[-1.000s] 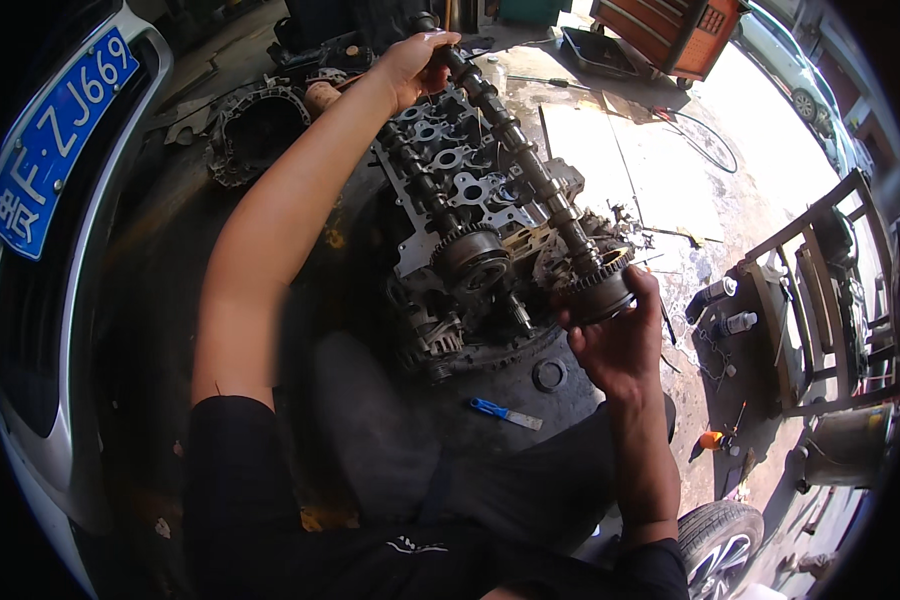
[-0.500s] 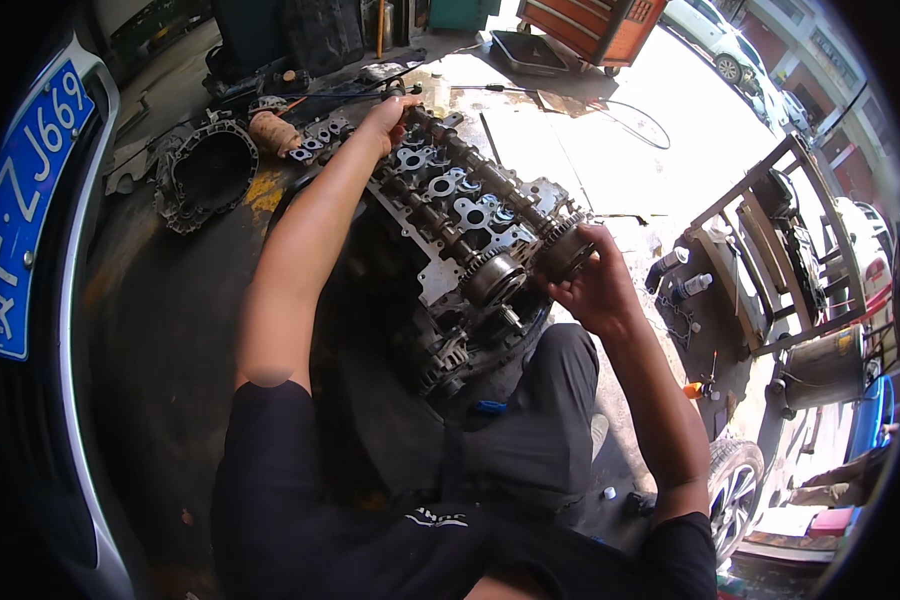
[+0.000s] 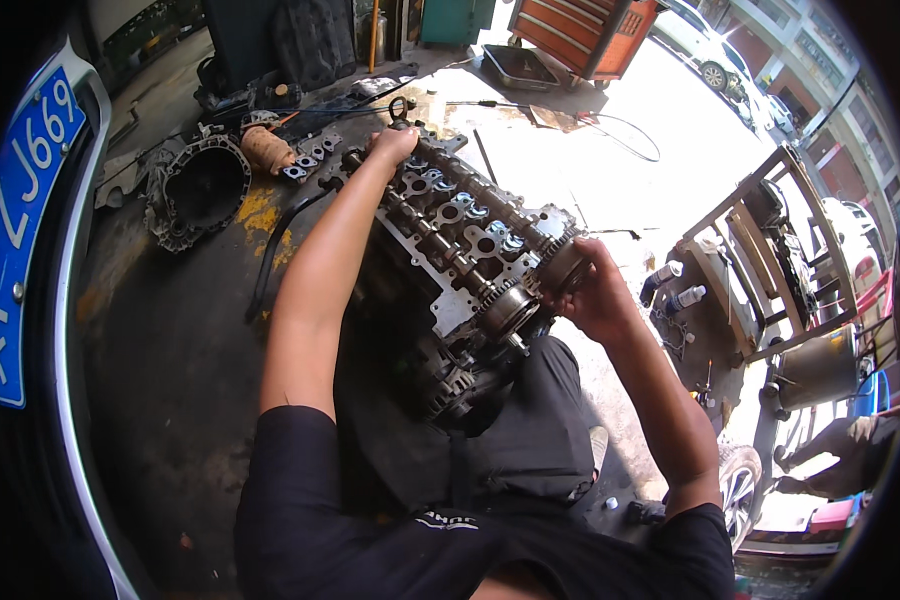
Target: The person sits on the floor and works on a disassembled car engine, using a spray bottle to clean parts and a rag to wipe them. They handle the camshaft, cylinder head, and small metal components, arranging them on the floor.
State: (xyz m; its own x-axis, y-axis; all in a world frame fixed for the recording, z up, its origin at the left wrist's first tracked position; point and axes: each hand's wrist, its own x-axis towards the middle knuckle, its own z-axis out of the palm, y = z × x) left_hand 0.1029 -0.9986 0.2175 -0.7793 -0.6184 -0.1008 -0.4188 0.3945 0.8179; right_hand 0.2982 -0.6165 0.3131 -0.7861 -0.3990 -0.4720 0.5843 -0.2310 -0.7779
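An engine's cylinder head [image 3: 445, 318] lies before me with two camshafts along it. With both hands I hold the right-hand camshaft [image 3: 505, 212] at its ends. My left hand [image 3: 395, 147] closes around its far end. My right hand [image 3: 598, 292] grips the toothed sprocket [image 3: 564, 266] at the near end, thumb on top and fingers curled beneath. The left-hand camshaft lies parallel, with its own sprocket [image 3: 508, 308] close beside the held one. Whether the held shaft rests fully in its seats cannot be made out.
A bell housing [image 3: 202, 190] and an orange-brown cylindrical part [image 3: 267, 150] lie at far left. Along the left edge stands a car bumper with a blue plate [image 3: 25, 230]. Spray cans [image 3: 685, 298] and a metal frame [image 3: 760, 240] stand right. An orange tool cabinet [image 3: 585, 35] is behind.
The view has shifted, so the engine appears lower. The held camshaft's sprocket is now a little closer to the other sprocket. Both hands keep their grip.
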